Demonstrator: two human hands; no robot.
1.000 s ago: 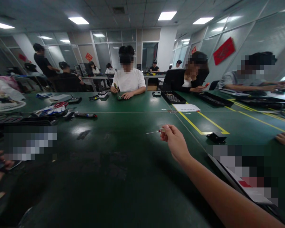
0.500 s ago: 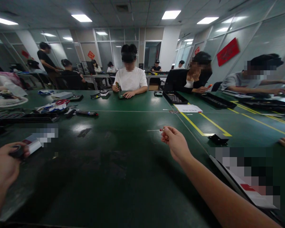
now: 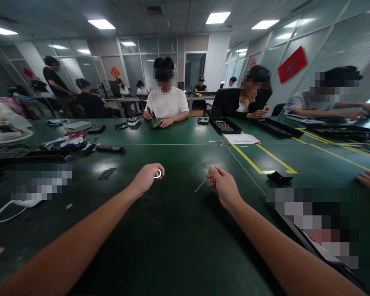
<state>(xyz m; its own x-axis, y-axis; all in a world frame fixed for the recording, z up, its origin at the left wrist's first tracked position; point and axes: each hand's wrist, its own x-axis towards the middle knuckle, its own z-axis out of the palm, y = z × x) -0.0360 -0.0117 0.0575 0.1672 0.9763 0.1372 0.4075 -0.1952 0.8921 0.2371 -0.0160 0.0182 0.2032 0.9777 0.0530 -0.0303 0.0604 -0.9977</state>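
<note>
My left hand (image 3: 145, 179) is over the middle of the green table (image 3: 160, 246), its fingers curled round a small roll of tape (image 3: 157, 174). Only the roll's white ring end shows; the fingers hide the rest. To its right, my right hand (image 3: 226, 187) pinches a small screwdriver (image 3: 200, 185) near its reddish handle. The thin metal shaft points down and left, towards the table. A gap separates the two hands, and the screwdriver is apart from the roll.
At the left lies a white, partly blurred-out object with a cable loop (image 3: 9, 210). Behind it are red-handled scissors (image 3: 78, 135) and a dark pen-like tool (image 3: 111, 149). A black bracket (image 3: 280, 177) lies right, before yellow tape lines. Several co-workers sit around, one opposite in a white shirt (image 3: 167, 102).
My left hand has swung from the far left to the middle with the roll in it. The screwdriver in my right hand has tilted from level to pointing down-left.
</note>
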